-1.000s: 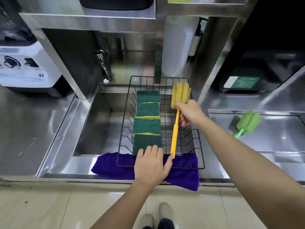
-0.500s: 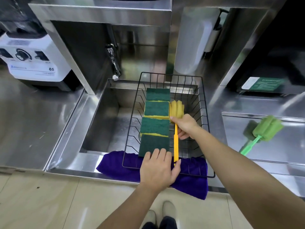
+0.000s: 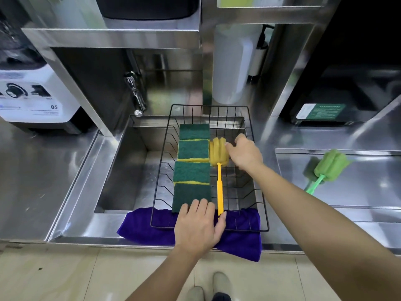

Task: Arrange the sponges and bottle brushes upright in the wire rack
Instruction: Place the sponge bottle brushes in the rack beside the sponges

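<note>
Yellow foam and a thin yellow plastic handle: the yellow bottle brush lies in the black wire rack, head toward the back, just beside a row of four green scouring sponges standing on edge. The right hand rests loosely against the foam head, fingers touching its side without closing round it. The left hand lies flat on the rack's front rim, thumb against the handle's tip, gripping nothing.

The brush looks light; its head will squash, so the stiff handle just below the foam seems the better hold. The green bottle brush waits well apart on the steel counter to the right.

The rack straddles the sink on a purple cloth. Its right half is open, but the wire dividers could snag a handle, and the shelf above limits lifting room.
</note>
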Demonstrator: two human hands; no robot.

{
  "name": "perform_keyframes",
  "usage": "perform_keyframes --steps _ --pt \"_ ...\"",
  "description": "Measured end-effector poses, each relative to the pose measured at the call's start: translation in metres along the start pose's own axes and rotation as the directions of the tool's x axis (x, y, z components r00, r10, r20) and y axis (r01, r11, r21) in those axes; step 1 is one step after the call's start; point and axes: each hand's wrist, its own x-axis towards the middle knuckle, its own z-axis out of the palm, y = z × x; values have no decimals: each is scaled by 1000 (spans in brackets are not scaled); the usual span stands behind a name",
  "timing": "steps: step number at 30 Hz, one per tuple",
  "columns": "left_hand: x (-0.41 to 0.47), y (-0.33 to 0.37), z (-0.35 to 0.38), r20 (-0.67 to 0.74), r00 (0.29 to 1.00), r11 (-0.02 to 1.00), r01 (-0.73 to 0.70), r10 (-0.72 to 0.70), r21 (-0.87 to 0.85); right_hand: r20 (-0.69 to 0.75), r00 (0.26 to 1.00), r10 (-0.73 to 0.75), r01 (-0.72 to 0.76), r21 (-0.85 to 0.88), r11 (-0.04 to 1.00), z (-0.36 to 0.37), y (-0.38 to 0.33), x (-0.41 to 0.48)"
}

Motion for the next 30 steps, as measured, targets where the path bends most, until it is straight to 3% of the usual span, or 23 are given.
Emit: perform_keyframes --steps 8,15,19,23,27,30 --pt "13 44 -12 79 984 984 -153 160 -87 -251 949 192 -186 48 981 -60 63 -3" --pt "13 57 -1 103 935 941 -337 340 -46 -274 868 414 -397 117 910 -66 144 -28" --pt "12 55 4 118 925 933 -358 360 -38 -191 850 491 -465 169 869 -58 164 -36" --pt "11 56 4 138 930 940 -336 340 -49 -174 826 536 -482 278 831 -49 173 -41" --pt "11 55 3 162 930 944 -326 329 -46 -149 828 540 -500 238 833 -41 178 -44" --pt "11 55 2 171 929 945 -325 327 -42 -181 859 479 -425 271 864 -46 176 -42"
